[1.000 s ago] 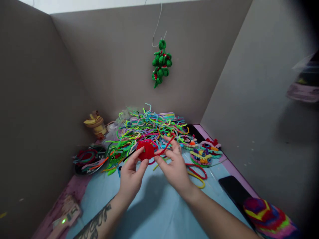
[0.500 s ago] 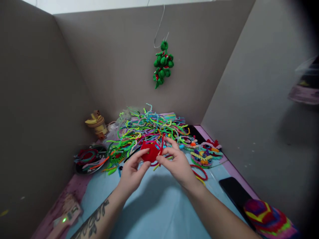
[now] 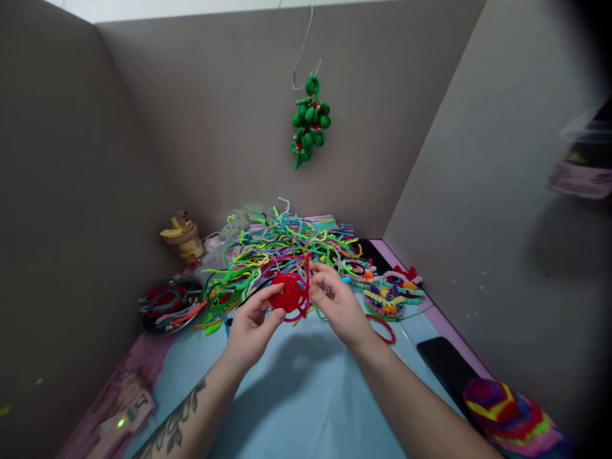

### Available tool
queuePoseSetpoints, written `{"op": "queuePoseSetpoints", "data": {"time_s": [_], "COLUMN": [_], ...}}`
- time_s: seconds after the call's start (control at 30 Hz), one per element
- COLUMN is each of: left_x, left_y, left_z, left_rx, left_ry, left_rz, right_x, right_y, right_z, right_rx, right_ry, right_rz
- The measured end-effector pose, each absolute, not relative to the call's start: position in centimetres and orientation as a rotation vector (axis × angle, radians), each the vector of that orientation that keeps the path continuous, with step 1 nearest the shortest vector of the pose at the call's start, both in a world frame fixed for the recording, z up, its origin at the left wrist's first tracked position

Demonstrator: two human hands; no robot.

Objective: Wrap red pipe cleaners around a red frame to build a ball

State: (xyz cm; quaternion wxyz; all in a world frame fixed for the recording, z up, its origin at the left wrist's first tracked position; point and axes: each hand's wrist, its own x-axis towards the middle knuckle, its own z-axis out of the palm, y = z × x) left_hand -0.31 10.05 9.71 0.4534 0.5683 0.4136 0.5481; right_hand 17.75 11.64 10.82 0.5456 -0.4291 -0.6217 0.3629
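My left hand (image 3: 253, 325) pinches the left edge of a flat red disc (image 3: 287, 293) between thumb and fingers, above the blue table cover. A red pipe cleaner (image 3: 307, 274) stands nearly upright at the disc's right side, with a curved pinkish-red strand around the disc's lower right. My right hand (image 3: 337, 306) has its bent fingers and thumb closed at this pipe cleaner; the exact grip is partly hidden by the fingers. Just beyond both hands lies a heap of many-coloured pipe cleaners (image 3: 282, 239).
Left are a dark dish (image 3: 165, 325) with coiled pieces and a yellow cup (image 3: 186, 242). Finished-looking colourful pieces (image 3: 385, 301), a red ring (image 3: 385, 328) and a black phone (image 3: 444, 363) lie right. A green ornament (image 3: 310, 121) hangs on the back panel.
My right hand has shifted slightly away from the red disc, its fingers now at the upright pipe cleaner. More of the disc's right edge shows. The left hand keeps its pinch.
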Motion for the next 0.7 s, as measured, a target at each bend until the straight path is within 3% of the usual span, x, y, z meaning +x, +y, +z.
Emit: {"op": "queuePoseSetpoints", "data": {"time_s": [0.1, 0.27, 0.53, 0.7], "left_x": [-0.3, -0.2, -0.3, -0.6], "left_y": [10.0, 9.9, 9.8, 10.0], "left_z": [9.7, 9.9, 9.9, 9.2], "left_rx": [1.4, 1.411, 1.443, 1.571], "left_ry": [1.028, 1.056, 1.005, 1.012], "left_rz": [1.356, 1.327, 1.313, 1.306], "right_x": [17.9, 18.0, 17.5, 17.2], "right_y": [11.8, 11.7, 12.0, 12.1], "right_z": [10.8, 11.2, 10.2, 10.1], "right_rx": [-1.018, -0.855, -0.964, -0.999], "right_ry": [-1.486, -1.419, -1.301, -1.337], "right_rz": [0.835, 1.071, 0.945, 1.07]}}
